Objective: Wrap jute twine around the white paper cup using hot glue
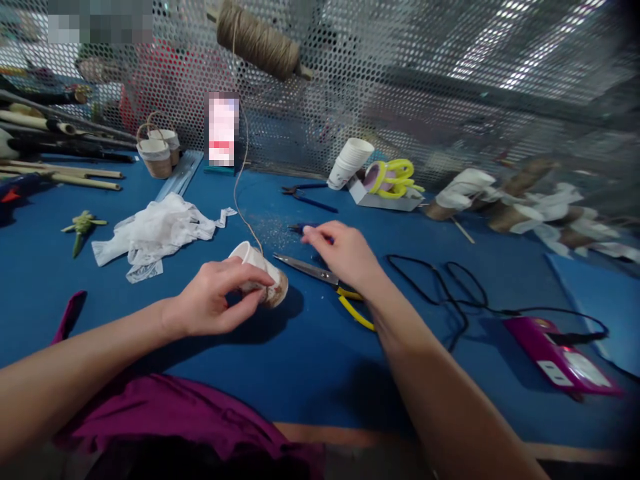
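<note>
My left hand (223, 293) grips a small white paper cup (245, 252), tilted over the table. Brown twine covers the cup's lower end, and a strand of twine (240, 200) runs from the cup up towards a spool (257, 40). My right hand (345, 257) has its fingers closed on small blue-handled nippers (299, 228); much of the tool is hidden beneath the fingers. Scissors with yellow handles (313, 269) lie just under that hand, blades pointing left at the cup.
White lace (160, 230) is heaped on the left, near two finished twine-wrapped cups (156, 160). Blue-handled pliers (310, 197), stacked paper cups (350, 162) and a box (385, 193) stand behind. On the right are a black cable (440, 293) and a magenta device (560, 357).
</note>
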`<action>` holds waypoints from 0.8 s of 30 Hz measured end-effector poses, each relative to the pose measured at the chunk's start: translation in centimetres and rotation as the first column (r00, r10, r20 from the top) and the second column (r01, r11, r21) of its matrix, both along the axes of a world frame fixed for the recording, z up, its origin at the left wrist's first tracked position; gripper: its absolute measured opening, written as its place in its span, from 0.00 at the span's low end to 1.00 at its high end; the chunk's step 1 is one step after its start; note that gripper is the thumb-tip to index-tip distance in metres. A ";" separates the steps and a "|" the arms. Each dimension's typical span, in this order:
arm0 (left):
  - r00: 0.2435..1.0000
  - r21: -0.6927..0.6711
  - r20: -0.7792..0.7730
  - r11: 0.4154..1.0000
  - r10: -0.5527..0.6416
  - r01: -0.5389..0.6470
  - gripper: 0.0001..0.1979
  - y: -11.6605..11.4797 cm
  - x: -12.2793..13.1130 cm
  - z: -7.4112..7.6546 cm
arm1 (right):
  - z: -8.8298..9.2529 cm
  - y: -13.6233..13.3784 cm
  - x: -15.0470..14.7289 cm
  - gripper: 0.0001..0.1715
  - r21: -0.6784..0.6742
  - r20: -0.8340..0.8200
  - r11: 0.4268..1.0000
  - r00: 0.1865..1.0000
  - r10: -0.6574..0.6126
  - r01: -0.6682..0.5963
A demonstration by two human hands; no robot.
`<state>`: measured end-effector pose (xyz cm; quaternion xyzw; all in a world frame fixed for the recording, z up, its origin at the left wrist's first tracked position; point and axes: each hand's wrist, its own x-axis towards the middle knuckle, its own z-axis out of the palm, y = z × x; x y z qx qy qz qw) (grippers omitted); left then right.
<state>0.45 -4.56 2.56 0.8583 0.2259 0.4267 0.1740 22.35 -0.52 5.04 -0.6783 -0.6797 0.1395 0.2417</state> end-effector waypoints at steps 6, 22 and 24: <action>0.980 0.130 -0.065 0.972 -0.186 0.193 0.08 -0.7 0.6 0.5 | -0.2 -2.7 -3.4 0.39 -0.306 -0.743 0.715 0.628 0.234 -0.628; 0.993 -0.467 0.115 0.883 0.010 0.045 0.06 -0.9 0.6 0.2 | -0.5 -3.0 -3.1 0.10 -0.055 -0.971 0.958 0.237 0.014 -0.280; 0.992 -0.552 0.121 0.833 0.039 0.035 0.07 -0.7 0.5 0.2 | -0.3 -3.1 -2.9 0.10 -0.027 -0.966 0.976 0.256 0.030 -0.218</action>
